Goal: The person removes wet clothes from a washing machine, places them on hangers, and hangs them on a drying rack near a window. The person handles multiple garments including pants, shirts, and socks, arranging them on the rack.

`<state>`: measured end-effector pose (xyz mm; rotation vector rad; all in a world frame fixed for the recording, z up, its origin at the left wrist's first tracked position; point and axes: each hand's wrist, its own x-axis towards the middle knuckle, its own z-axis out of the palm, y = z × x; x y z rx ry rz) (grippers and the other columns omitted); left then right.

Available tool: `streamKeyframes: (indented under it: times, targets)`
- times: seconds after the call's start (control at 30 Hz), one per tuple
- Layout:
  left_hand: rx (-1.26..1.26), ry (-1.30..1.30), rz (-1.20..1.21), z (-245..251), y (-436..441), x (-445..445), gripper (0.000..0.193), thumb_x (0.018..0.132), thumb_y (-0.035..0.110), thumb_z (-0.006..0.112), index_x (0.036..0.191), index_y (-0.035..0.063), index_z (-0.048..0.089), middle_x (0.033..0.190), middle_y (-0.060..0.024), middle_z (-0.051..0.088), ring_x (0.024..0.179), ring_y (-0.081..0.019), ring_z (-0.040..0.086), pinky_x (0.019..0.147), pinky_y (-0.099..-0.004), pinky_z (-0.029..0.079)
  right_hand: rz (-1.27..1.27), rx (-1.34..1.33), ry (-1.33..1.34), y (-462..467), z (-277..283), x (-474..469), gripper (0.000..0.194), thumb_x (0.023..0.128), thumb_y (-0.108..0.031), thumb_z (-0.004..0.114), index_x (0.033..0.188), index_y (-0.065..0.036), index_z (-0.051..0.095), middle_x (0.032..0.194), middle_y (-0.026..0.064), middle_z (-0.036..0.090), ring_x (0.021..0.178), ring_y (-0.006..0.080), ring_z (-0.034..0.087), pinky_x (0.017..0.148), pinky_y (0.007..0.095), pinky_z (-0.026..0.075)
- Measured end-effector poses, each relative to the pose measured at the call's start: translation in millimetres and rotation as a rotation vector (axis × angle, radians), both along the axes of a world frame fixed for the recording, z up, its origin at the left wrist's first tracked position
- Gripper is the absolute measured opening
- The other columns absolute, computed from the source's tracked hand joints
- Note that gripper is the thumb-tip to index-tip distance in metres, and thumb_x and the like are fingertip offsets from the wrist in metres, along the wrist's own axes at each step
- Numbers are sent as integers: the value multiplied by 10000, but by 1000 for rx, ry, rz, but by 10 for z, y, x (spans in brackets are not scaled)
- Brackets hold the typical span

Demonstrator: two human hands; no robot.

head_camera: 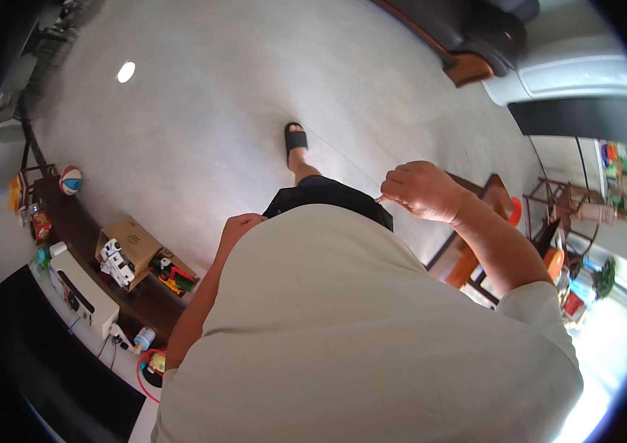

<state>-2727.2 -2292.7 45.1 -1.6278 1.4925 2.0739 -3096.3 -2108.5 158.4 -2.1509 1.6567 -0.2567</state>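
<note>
My right hand point(419, 189) is out in front at waist height, its fingers curled. A small, pale, shiny object point(378, 200) pokes out between thumb and fingers, too small to name. Beside it is the edge of my black shorts point(321, 191). My left hand point(240, 226) hangs at my other side against the shorts. Its fingers look bent, but my light shirt point(313, 288) partly covers it, so whatever it may hold is hidden. One foot in a black slide sandal point(295, 138) shows ahead on the floor.
Left, a dark wooden cabinet point(82, 213) bears a cardboard box point(135, 239) with toy vehicles beneath a black television point(42, 354). A ball point(71, 180) lies by it. Right stand a wooden table point(451, 257) and chair point(562, 202). A dark sofa point(457, 27) is ahead on the grey floor point(208, 111).
</note>
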Motion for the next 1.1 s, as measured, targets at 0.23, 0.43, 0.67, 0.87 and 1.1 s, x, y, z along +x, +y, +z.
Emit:
streamKeyframes:
  times: [0.23,0.43,0.67,0.87,1.1]
  targets:
    - [-119,71,33,124,-1561,-664,193,978,171,716,941,-7,784,753,29,675,681,-44,586,606,-241,467,253,-219,-139,-2883,-611,-416,80,903,-167,663,921,-110,610,901,67,641,842,306,658,701,450,531]
    - [-19,40,241,234,-2610,-1140,232,971,162,684,807,12,749,692,45,636,640,-24,563,560,-233,437,210,178,-263,-4510,-852,-196,293,965,-319,707,1064,-65,600,1006,126,695,984,371,678,827,483,535]
    - [-67,10,129,-185,-4378,-1319,401,992,393,730,1127,18,778,993,-67,724,900,-138,682,805,-302,537,-181,498,-115,-5277,-577,-777,279,972,-235,668,1179,-67,583,1129,138,685,1077,329,674,867,463,548]
    - [-297,301,-473,-266,-6483,-2248,624,932,516,743,1413,127,665,1319,-140,666,1234,-263,636,1059,-362,485,-269,157,-107,-6624,-696,-970,199,897,-82,651,1076,-103,568,922,117,678,916,348,680,754,476,552]
    - [-14,340,-1105,394,-8135,-3520,784,882,626,725,1477,132,597,1411,-161,654,1315,-322,603,1114,-406,458,-312,119,-328,-8271,-137,-1364,269,789,70,667,997,-93,616,983,48,694,792,289,689,659,380,559]
